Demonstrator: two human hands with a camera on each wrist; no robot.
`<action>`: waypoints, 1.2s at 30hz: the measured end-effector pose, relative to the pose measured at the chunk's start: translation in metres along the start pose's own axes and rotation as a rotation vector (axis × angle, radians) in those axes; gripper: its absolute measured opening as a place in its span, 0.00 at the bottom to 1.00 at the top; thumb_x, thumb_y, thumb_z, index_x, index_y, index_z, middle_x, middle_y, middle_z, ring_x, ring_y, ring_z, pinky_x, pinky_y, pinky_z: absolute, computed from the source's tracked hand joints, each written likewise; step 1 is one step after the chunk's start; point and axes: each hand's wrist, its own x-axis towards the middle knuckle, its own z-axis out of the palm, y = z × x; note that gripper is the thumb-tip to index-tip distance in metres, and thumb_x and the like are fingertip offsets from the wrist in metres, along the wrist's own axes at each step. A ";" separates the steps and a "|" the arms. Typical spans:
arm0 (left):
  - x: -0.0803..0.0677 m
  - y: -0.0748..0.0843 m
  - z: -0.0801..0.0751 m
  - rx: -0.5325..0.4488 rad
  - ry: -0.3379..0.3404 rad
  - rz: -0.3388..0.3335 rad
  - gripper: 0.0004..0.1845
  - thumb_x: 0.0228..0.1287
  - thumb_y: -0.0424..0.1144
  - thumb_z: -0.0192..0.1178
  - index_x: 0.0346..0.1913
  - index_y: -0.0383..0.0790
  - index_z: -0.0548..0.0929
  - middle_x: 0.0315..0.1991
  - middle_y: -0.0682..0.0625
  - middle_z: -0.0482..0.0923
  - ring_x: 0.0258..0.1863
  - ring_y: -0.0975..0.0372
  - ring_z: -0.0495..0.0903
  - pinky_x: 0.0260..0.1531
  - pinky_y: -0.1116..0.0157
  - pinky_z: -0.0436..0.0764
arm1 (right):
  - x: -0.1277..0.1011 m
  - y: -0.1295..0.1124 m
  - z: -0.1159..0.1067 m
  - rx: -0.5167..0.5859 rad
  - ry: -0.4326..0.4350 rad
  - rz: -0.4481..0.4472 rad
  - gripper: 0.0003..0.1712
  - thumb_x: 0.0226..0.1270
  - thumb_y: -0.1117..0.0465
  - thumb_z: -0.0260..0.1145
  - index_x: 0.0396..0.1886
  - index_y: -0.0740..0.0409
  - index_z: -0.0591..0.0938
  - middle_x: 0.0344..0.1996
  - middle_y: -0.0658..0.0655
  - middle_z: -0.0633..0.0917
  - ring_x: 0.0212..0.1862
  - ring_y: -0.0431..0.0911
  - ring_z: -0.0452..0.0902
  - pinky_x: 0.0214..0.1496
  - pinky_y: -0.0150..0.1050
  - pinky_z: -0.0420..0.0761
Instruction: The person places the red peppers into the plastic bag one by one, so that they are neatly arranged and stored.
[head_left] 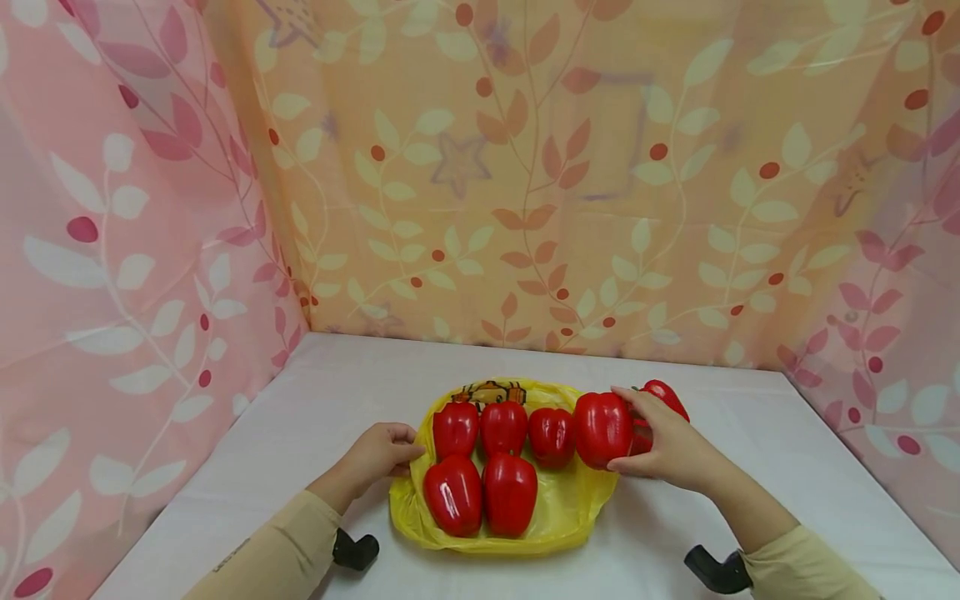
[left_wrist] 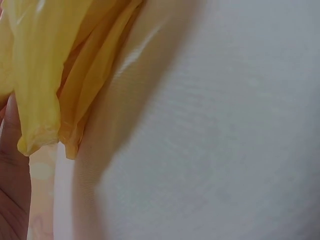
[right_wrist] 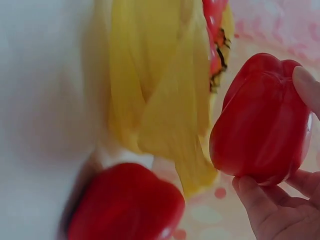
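Yellow plastic bag [head_left: 558,508] lay pinched at its left edge by the left hand [head_left: 378,454], while the right hand [head_left: 667,446] gripped a red pepper [head_left: 602,429] at the bag's far right.

Bare table [head_left: 750,467] around crowded peppers [head_left: 504,467]

Layout on the table [head_left: 750,467]: a plastic bag [head_left: 570,508] lies at centre, bearing five peppers, three in the far row, two at 6 o'clock of them. At 3 o'clock, the right hand [head_left: 667,446] holds a sixth pepper [head_left: 602,429]; a seventh pepper [head_left: 663,398] lies behind it. The left hand [head_left: 378,454] meets the bag's 9 o'clock edge
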 end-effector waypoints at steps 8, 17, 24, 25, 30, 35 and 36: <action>0.001 0.000 0.000 0.005 -0.001 -0.002 0.11 0.56 0.43 0.63 0.36 0.38 0.81 0.31 0.48 0.79 0.27 0.58 0.76 0.31 0.65 0.81 | 0.005 -0.007 0.018 0.043 -0.062 -0.006 0.55 0.35 0.46 0.78 0.65 0.53 0.62 0.57 0.58 0.69 0.57 0.57 0.68 0.41 0.46 0.81; 0.001 -0.001 0.001 0.011 -0.008 -0.003 0.12 0.56 0.44 0.63 0.37 0.38 0.81 0.31 0.48 0.79 0.28 0.58 0.76 0.32 0.65 0.81 | 0.005 -0.010 0.031 0.031 -0.096 -0.012 0.55 0.35 0.46 0.78 0.65 0.52 0.62 0.57 0.55 0.69 0.57 0.53 0.68 0.44 0.46 0.80; 0.003 -0.001 0.001 0.007 -0.008 -0.006 0.12 0.56 0.43 0.63 0.37 0.38 0.81 0.31 0.48 0.79 0.28 0.58 0.76 0.31 0.65 0.81 | 0.004 -0.010 0.034 0.017 -0.107 -0.003 0.56 0.34 0.45 0.78 0.65 0.51 0.61 0.58 0.54 0.68 0.58 0.52 0.66 0.46 0.48 0.78; 0.003 -0.001 0.001 0.006 -0.008 -0.005 0.11 0.56 0.43 0.63 0.37 0.38 0.81 0.31 0.48 0.79 0.28 0.58 0.76 0.31 0.65 0.81 | 0.003 -0.011 0.034 0.019 -0.112 0.002 0.56 0.34 0.45 0.78 0.65 0.51 0.62 0.58 0.54 0.68 0.58 0.52 0.65 0.46 0.48 0.79; 0.004 -0.001 0.001 0.002 -0.008 -0.004 0.11 0.56 0.43 0.63 0.37 0.38 0.81 0.31 0.48 0.79 0.28 0.58 0.76 0.31 0.65 0.81 | 0.002 -0.013 0.034 0.027 -0.138 0.001 0.55 0.34 0.44 0.77 0.65 0.51 0.62 0.57 0.53 0.69 0.58 0.52 0.65 0.46 0.47 0.79; 0.004 -0.002 0.002 0.001 -0.007 -0.004 0.11 0.56 0.43 0.63 0.37 0.38 0.81 0.31 0.48 0.79 0.28 0.58 0.76 0.31 0.65 0.81 | 0.000 -0.014 0.037 0.023 -0.185 -0.006 0.54 0.35 0.43 0.77 0.64 0.51 0.63 0.56 0.52 0.70 0.58 0.52 0.65 0.45 0.48 0.79; 0.004 -0.002 0.002 0.002 -0.007 -0.003 0.11 0.56 0.43 0.63 0.37 0.38 0.81 0.31 0.48 0.79 0.28 0.58 0.76 0.31 0.65 0.81 | 0.000 -0.014 0.038 0.009 -0.199 -0.003 0.54 0.34 0.42 0.77 0.64 0.50 0.64 0.55 0.52 0.70 0.58 0.51 0.65 0.45 0.49 0.79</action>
